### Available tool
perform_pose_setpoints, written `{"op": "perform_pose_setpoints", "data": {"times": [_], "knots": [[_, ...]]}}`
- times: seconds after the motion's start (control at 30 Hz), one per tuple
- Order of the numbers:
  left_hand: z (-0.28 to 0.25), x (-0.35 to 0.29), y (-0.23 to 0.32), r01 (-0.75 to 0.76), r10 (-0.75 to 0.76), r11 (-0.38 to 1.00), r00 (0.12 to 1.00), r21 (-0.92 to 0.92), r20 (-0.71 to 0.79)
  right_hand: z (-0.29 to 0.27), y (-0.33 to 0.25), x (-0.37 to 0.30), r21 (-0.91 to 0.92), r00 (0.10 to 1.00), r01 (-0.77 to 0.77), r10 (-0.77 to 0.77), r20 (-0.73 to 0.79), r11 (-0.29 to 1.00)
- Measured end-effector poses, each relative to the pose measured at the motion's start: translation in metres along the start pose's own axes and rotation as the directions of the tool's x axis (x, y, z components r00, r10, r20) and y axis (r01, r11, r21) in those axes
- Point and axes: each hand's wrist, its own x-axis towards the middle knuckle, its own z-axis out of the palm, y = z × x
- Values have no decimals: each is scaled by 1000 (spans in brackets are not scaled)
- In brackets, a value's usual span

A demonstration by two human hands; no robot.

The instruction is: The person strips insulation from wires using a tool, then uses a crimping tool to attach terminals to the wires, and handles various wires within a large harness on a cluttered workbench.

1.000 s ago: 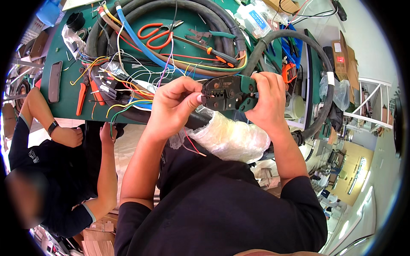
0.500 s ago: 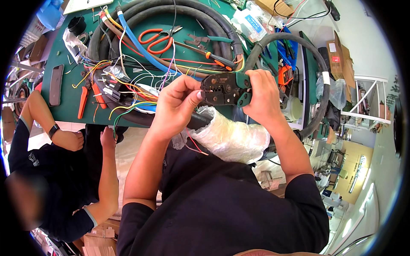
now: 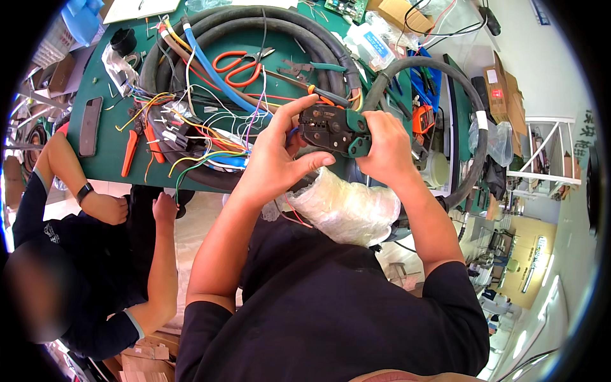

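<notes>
My right hand (image 3: pixel 391 145) is closed round the green handles of a crimping tool (image 3: pixel 332 130), whose black head points left. Beside that head my left hand (image 3: pixel 270 156) is open, its thumb and forefinger spread above and below the jaws; its other fingers are partly hidden behind them. Below the tool, a thick black cable end wrapped in clear plastic film (image 3: pixel 353 207) lies across my lap. Thin red and dark wires (image 3: pixel 299 216) hang out near its end. Loose coloured wires (image 3: pixel 213 143) spread over the table to the left of my left hand.
Coiled black cable (image 3: pixel 219 14) covers the back of the green table (image 3: pixel 114 169). Red-handled scissors (image 3: pixel 238 68), a screwdriver (image 3: pixel 324 94) and orange-handled pliers (image 3: pixel 132 153) lie about. A phone (image 3: pixel 90 126) rests at the left. A co-worker's arm (image 3: pixel 162 254) is close on my left.
My left thumb and forefinger have parted from their pinch at the tool's jaws and now spread wide. The crimping tool stays in my right hand, slightly turned. The view has shifted a little.
</notes>
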Motion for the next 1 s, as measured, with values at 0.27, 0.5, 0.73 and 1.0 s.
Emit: {"op": "perform_pose_setpoints", "data": {"times": [0.27,0.5,0.73,1.0], "knots": [[3,0,7,26,-25,1000,999,16,-31,7,4,-5,23,997,78,-77,-28,997],[0,0,4,58,-58,998,998,13,-29,3,9,-4,57,995,91,-93,37,994],[2,3,1,28,-29,999,997,-15,-76,1,9,-2,-50,993,104,-106,-48,993],[3,3,1,-31,27,999,994,-37,-109,-2,-7,-2,-137,994,-12,-2,-105,991]]}}
